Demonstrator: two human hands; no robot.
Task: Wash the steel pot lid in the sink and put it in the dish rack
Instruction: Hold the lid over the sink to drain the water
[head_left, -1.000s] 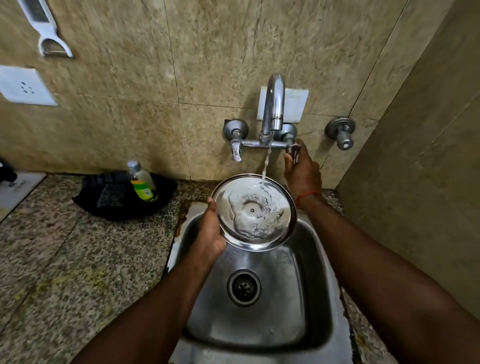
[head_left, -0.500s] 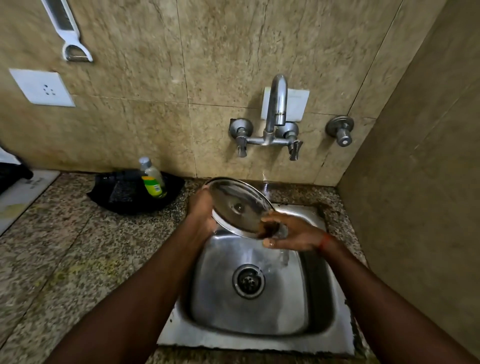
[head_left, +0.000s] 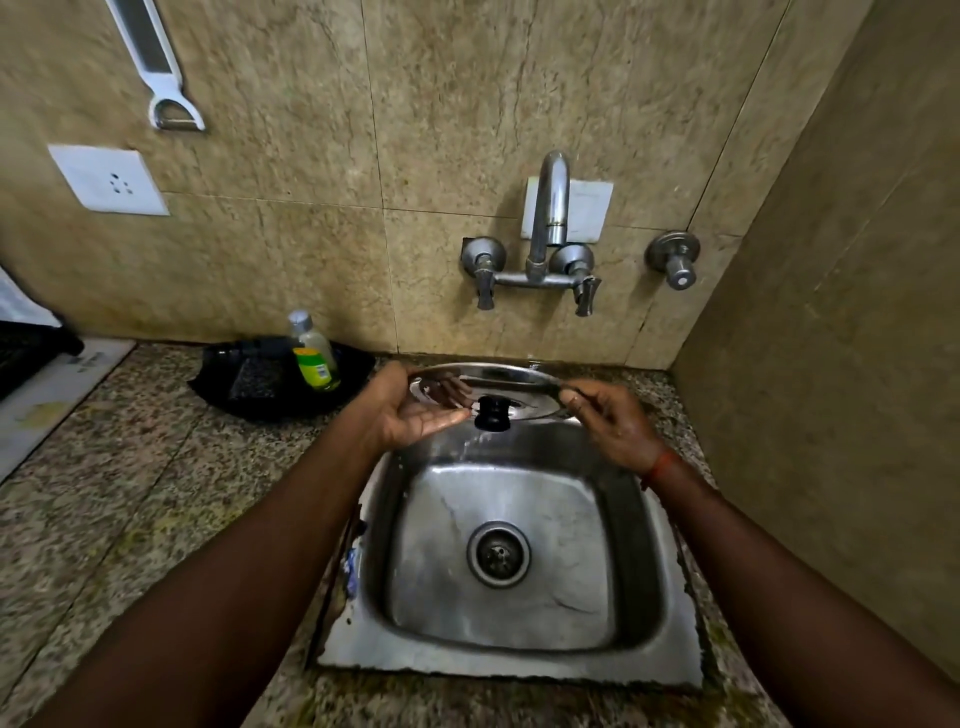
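Spanning the granite surface (head_left: 130, 499), nothing like a dish rack shows for certain. Over the back of the empty sink (head_left: 504, 670), under a dry tap (head_left: 550, 208), the steel pot lid (head_left: 524, 382) is held level, knob down: left hand (head_left: 410, 410) and right hand (head_left: 608, 421) pinch opposite rims. Rinsing looks finished; racking remains.

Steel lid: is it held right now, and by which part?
Yes. Both hands hold the steel lid by its rim: left hand at one edge, right hand at the opposite edge. Its black knob is untouched.
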